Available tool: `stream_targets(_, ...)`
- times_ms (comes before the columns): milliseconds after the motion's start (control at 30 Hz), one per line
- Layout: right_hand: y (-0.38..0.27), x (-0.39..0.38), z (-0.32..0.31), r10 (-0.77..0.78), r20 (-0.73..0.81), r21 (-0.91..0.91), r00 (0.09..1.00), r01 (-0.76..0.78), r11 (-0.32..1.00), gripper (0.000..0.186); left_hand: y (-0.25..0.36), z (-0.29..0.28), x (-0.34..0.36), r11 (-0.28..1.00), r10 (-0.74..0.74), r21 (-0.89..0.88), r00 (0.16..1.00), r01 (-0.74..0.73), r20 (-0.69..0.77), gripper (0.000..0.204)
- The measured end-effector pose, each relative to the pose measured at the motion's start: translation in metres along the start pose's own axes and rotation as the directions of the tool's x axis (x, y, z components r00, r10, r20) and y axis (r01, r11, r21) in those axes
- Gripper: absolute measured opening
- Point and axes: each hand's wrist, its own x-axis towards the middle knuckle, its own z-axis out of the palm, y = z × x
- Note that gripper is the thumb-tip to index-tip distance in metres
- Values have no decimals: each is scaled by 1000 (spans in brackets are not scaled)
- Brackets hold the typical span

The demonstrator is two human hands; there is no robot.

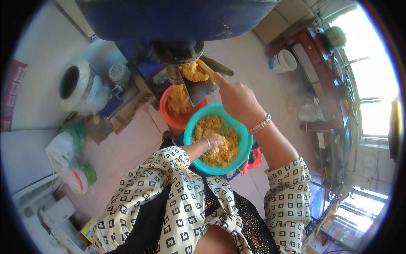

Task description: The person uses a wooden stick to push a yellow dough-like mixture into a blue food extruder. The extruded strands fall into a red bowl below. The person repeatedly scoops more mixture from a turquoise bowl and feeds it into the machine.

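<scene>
My right hand is closed on a pale yellow stick, its tip at a lump of yellow mixture on the metal feed tray under the dark machine head. Thick yellow strands hang from a spout beside the tray into a red basin. Lower, my left hand is down in a turquoise bowl of crumbly yellow mixture, its fingers curled into a clump of it.
A large blue housing overhangs the top. Left are a white drum, a motor and plastic bags. Right are a white bucket and a long dark-red counter below bright windows. Pink tiled floor surrounds the bowls.
</scene>
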Motion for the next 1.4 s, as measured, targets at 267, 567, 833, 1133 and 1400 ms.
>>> stream_targets(267,-16,13,-5,-22,95,-168,995,37,985,67,35,-9,-15,996,-50,70,997,54,-50,44)
stream_targets(567,18,-26,-28,-3,-69,202,998,17,979,51,33,-8,-25,681,-190,-636,926,363,325,48)
stream_targets(833,20,-12,-6,-48,-26,251,999,53,967,57,41,-5,-33,590,-162,-637,845,497,509,47)
stream_targets(1133,12,0,-10,3,-11,16,1000,-3,1000,52,58,-23,-41,322,-20,-770,817,551,576,42)
stream_targets(1400,12,-14,-20,54,2,186,999,-54,981,52,24,10,-11,526,-4,-792,931,311,364,28)
